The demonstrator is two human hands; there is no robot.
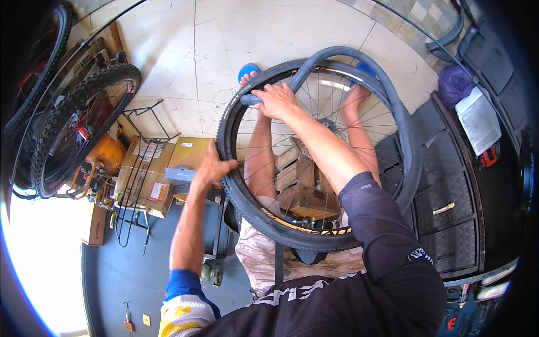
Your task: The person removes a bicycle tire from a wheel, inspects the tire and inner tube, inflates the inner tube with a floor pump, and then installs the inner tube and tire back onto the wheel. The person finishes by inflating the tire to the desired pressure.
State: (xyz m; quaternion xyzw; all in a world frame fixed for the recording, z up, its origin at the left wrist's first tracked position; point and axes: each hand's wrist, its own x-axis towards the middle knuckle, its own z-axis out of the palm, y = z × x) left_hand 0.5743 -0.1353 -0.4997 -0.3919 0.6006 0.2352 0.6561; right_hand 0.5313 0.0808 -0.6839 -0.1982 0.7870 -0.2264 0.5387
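A bicycle wheel (327,124) with its black tyre (265,223) is tilted above the person's lap, its near edge by the shorts and its far edge above the pale tiled floor (224,45). A grey inner tube (387,85) runs along the wheel's right side, arches past the far edge and comes back across the spokes to the far left of the rim. There the right hand (275,101) grasps it, a short length showing beyond the fingers. The left hand (210,167) grasps the tyre at the wheel's left edge, its thumb toward the spokes.

Through the spokes shows a slatted wooden crate (303,188); whether it holds anything cannot be told. Left of the wheel, cardboard boxes (141,168) stand beside a small blue-grey box (182,174); their contents are hidden. A black wire rack (132,191) leans in front of them, and farther left is another wheel with a knobby tyre (48,140).

On the right, a dark panelled surface (449,236) carries a pale strip (443,209) between its left and right edges. Past its far corner are a purple bag (455,83), contents out of sight, and a white plastic container (478,121), its inside hidden too.
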